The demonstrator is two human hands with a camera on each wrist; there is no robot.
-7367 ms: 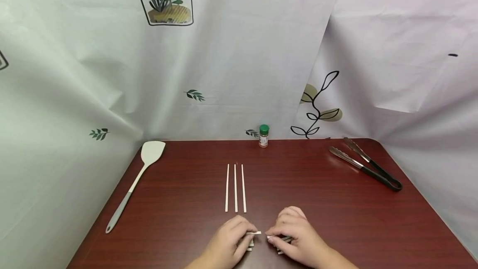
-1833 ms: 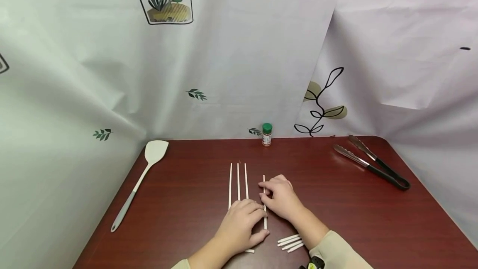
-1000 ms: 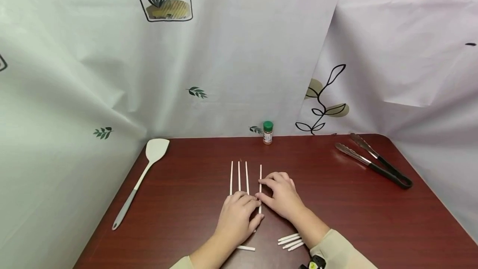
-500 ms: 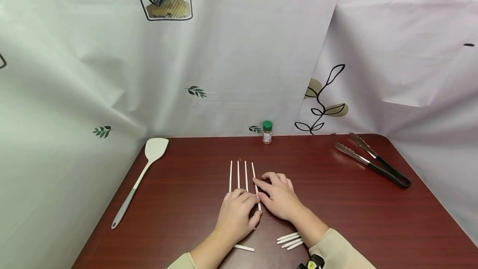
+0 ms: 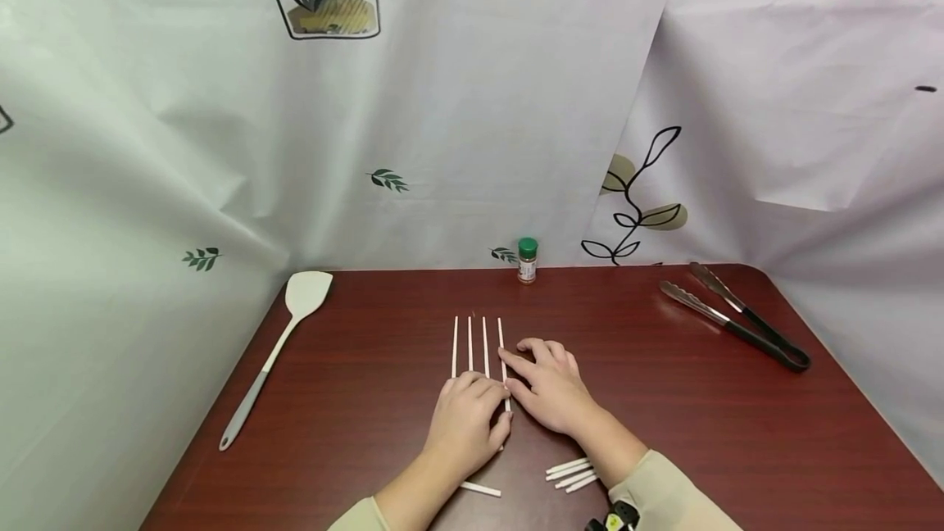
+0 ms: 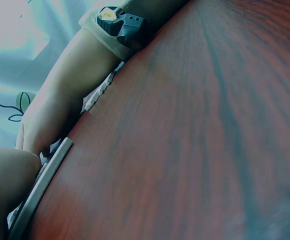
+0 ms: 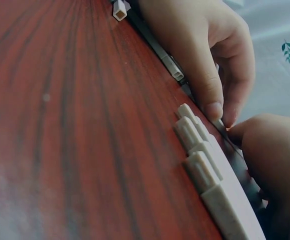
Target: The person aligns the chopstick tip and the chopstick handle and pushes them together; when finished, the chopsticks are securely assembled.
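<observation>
Several white chopsticks lie on the dark red table. In the head view, three parallel chopsticks [image 5: 469, 342] point away from me, their near parts hidden under my left hand [image 5: 465, 416]. Just right of them lies a fourth chopstick [image 5: 501, 330], almost in line with the others. My right hand [image 5: 551, 390] holds it along its middle with index finger and thumb. Lower down, the left thumb and index finger pinch the same chopstick. In the right wrist view, the left thumb [image 7: 212, 107] presses close to the tabletop beside a chopstick end.
A loose chopstick [image 5: 483, 489] lies crosswise by the left wrist. Several more chopsticks [image 5: 571, 474] are bunched beside the right forearm. A white spatula [image 5: 306, 295] lies far left, tongs [image 5: 767, 342] far right, and a green-capped spice jar [image 5: 527, 260] stands at the back edge.
Both hands were at the front with bunched chopsticks; the right hand then held a fourth chopstick to the right. It has moved left and straightened beside the three.
</observation>
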